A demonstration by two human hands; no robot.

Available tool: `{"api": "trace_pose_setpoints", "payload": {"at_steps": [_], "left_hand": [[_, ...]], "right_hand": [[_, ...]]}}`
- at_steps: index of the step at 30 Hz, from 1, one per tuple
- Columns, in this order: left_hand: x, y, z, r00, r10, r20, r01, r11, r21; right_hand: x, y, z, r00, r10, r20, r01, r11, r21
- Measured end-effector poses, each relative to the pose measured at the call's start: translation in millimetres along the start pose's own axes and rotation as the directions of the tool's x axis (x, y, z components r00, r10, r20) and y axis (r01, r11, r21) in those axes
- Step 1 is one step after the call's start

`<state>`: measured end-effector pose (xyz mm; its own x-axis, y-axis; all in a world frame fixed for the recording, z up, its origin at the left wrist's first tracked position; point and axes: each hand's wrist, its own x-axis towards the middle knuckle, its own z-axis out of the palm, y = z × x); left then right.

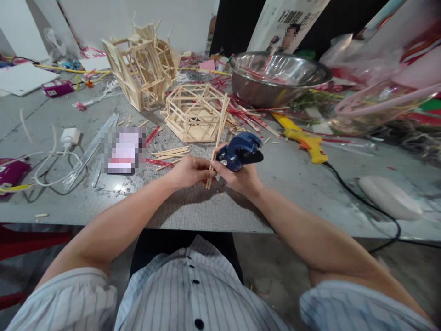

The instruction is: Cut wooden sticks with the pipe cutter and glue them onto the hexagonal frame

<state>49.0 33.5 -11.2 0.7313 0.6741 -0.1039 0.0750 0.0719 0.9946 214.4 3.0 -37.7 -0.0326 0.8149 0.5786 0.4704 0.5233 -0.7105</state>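
My left hand [189, 173] is closed, pinching thin wooden sticks [222, 123] that stand tilted above the table's front part. My right hand [244, 180] is wrapped around a dark blue hand cutter [245, 148], its thumb against the sticks too. Where the tool's jaws meet the wood is hidden by my fingers. Just behind the hands is a low, many-sided frame of wooden sticks [195, 120]. Left of it, a taller stick structure [141, 69] leans on the table. Several loose sticks [170, 151] lie beside my left hand.
A phone [123, 151] lies left, near a white charger [70, 136] with its cable. To the right are a yellow glue gun [303, 140] with a black cord and a white oval object [390, 196]. A steel bowl [279, 80] stands behind, among red-wrapped sticks.
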Motion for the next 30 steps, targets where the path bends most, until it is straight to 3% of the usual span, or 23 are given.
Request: {"api": "trace_pose_setpoints", "payload": {"at_steps": [5,16,23,30], "left_hand": [[0.2,-0.3,3.6,0.998,0.019,-0.061,-0.023,0.998,-0.067],[2.5,-3.9,9.3,0.972,0.099,-0.214,-0.091,0.995,0.048],[0.8,0.9,14.7,0.988,-0.024,-0.154,-0.004,0.984,-0.18],[1.9,-4.7,11.5,0.989,0.029,-0.146,-0.046,0.993,-0.11]], "right_hand": [[1.5,-2.1,-0.6,0.999,0.006,-0.046,-0.004,0.999,0.047],[1.9,-3.1,0.8,0.994,-0.055,-0.097,0.053,0.998,-0.023],[-0.4,-0.5,-0.2,0.994,-0.059,-0.088,0.053,0.997,-0.062],[-0.2,-1.0,1.2,0.984,-0.153,-0.091,0.147,0.986,-0.074]]}}
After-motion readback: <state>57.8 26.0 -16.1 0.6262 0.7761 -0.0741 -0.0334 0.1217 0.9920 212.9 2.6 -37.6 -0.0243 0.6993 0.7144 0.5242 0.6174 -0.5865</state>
